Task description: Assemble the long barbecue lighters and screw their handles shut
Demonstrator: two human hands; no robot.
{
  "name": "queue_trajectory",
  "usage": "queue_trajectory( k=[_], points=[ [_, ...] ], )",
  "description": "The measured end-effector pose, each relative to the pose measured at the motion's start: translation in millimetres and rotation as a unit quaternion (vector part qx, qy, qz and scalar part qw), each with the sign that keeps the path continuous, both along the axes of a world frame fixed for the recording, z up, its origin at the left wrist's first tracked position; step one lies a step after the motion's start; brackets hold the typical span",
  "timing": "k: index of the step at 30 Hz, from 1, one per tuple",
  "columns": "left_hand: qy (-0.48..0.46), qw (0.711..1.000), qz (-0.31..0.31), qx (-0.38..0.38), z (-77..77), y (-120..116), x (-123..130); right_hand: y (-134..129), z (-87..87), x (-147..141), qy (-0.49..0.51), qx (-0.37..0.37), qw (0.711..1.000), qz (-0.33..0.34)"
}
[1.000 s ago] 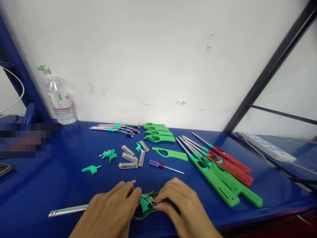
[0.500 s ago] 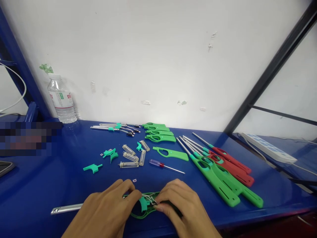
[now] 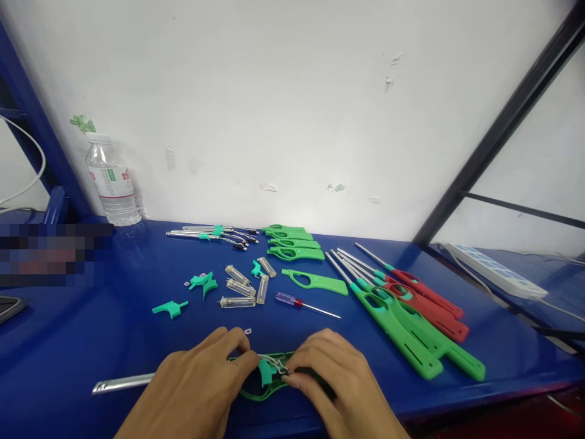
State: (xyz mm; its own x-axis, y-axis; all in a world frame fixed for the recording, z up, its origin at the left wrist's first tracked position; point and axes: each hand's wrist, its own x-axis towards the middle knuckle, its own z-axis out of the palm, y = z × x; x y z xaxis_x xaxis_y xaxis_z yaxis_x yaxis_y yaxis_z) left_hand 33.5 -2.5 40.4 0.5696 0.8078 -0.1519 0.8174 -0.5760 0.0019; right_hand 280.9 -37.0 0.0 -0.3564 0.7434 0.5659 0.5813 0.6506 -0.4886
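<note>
At the front of the table lies the green half shell of a long gas lighter (image 3: 256,395), with its inside facing up. A turquoise trigger (image 3: 265,372) and thin white wires (image 3: 269,358) sit in it. My left hand (image 3: 196,381) is closed on the shell's left part, with thumb and forefinger by the trigger and wires. From under that hand a silver metal tube (image 3: 123,383) points left. My right hand (image 3: 336,378) covers the shell's right part and pinches a small dark piece at the wires' ends, mostly hidden by the fingers.
Beyond my hands lie turquoise triggers (image 3: 170,309), clear fuel tanks (image 3: 237,302), a screwdriver (image 3: 307,305) and green shells (image 3: 315,282). Silver tubes with wires (image 3: 201,235) lie by the wall. Green and red lighters (image 3: 397,332) are at right, a water bottle (image 3: 114,183) at back left.
The view has shifted very slightly. Both hands keep nearly the same place and hold, with only a tiny movement of the fingers at the wires.
</note>
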Motion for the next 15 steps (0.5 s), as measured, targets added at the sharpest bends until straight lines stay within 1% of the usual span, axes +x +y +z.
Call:
queue_trajectory(
  k=[3, 7, 9, 11, 15],
  points=[
    [0.011, 1.000, 0.010, -0.025, 5.3, 0, 3, 0, -0.1, 0, 0.003, -0.004, 1.000, 0.003],
    [0.031, 0.999, 0.020, -0.025, 7.4, -2, 4, -1, 0.7, -2, 0.009, -0.005, 1.000, 0.000],
    [0.045, 0.999, 0.022, -0.017, 3.5, -2, 4, -2, 1.2, -2, 0.008, -0.005, 1.000, 0.001],
    [0.044, 0.999, 0.007, 0.008, -3.4, -2, 3, -2, 1.3, -2, 0.008, -0.003, 1.000, 0.002],
    [0.004, 0.997, -0.029, 0.073, -17.7, -3, -2, -1, 1.2, -1, 0.006, -0.001, 1.000, 0.004]
  ],
)
